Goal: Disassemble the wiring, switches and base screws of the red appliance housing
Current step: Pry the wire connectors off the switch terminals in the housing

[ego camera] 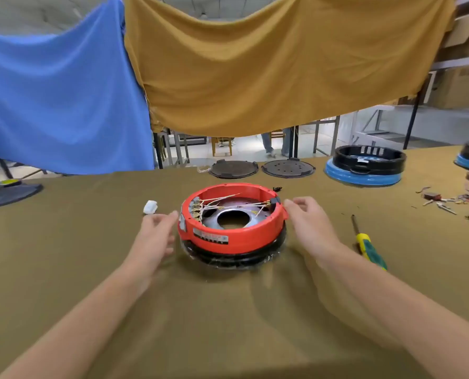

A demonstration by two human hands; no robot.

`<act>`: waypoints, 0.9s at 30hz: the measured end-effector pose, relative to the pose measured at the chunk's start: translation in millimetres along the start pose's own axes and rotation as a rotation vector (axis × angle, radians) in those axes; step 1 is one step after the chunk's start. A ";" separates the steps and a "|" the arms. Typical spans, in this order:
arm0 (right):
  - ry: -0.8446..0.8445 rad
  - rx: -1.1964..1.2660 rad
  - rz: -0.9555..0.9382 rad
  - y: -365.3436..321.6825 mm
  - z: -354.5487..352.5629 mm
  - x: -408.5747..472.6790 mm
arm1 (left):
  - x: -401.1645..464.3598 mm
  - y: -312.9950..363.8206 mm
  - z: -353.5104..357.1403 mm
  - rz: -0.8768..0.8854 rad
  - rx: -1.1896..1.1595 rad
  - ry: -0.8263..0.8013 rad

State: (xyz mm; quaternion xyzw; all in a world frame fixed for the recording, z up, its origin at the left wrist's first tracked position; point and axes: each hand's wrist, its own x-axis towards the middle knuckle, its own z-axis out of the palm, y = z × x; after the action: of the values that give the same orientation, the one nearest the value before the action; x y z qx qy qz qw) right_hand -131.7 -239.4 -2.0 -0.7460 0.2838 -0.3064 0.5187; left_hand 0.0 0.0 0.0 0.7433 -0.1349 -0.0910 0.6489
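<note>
The red appliance housing [244, 239], a round ring on a black base, lies upside down in the middle of the cloth-covered table [227, 324]. Inside it, pale wires [222, 203] run from a row of terminals on the left wall across a metal plate with a centre hole. My left hand [156, 236] hovers just left of the housing, fingers loosely curled, holding nothing. My right hand [309, 222] sits at the right rim, fingers relaxed, near a black switch block [273, 201]. Both hands are blurred.
A yellow and green screwdriver [367, 244] lies to the right. A small white part [150, 207] rests at the left. Two dark round plates [233, 168] and a black and blue housing [364, 165] stand at the back. Loose small parts [452, 201] lie at the far right.
</note>
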 end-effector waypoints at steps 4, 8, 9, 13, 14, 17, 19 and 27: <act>0.089 0.075 0.113 8.8 35.2 42.8 | 50.7 -8.3 34.4 -0.001 -0.107 -0.034; 0.051 0.186 0.098 25.8 43.1 56.5 | 73.8 -23.7 37.2 0.038 -0.190 -0.078; 0.027 0.186 0.082 25.6 41.7 55.9 | 74.3 -25.3 36.4 0.049 -0.211 -0.088; -0.034 0.253 -0.032 20.7 41.2 44.6 | 68.6 -24.1 30.4 0.115 -0.331 -0.057; -0.031 0.278 -0.070 17.6 40.5 40.9 | 66.5 -20.9 28.9 0.144 -0.341 -0.038; -0.071 0.328 -0.159 7.3 36.8 30.7 | 62.2 -12.0 22.6 0.185 -0.385 0.002; -0.105 0.330 -0.163 4.0 34.4 28.0 | 61.8 -8.5 17.6 0.135 -0.448 -0.003; -0.303 0.292 -0.103 6.6 30.6 36.9 | 65.5 4.7 -2.5 -0.202 -0.363 -0.173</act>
State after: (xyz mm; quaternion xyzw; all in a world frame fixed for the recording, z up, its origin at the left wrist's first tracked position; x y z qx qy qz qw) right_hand -85.3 -250.4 -10.7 -0.7140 0.1170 -0.2547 0.6415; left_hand 62.4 -19.0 7.6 0.6134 -0.0962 -0.2415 0.7458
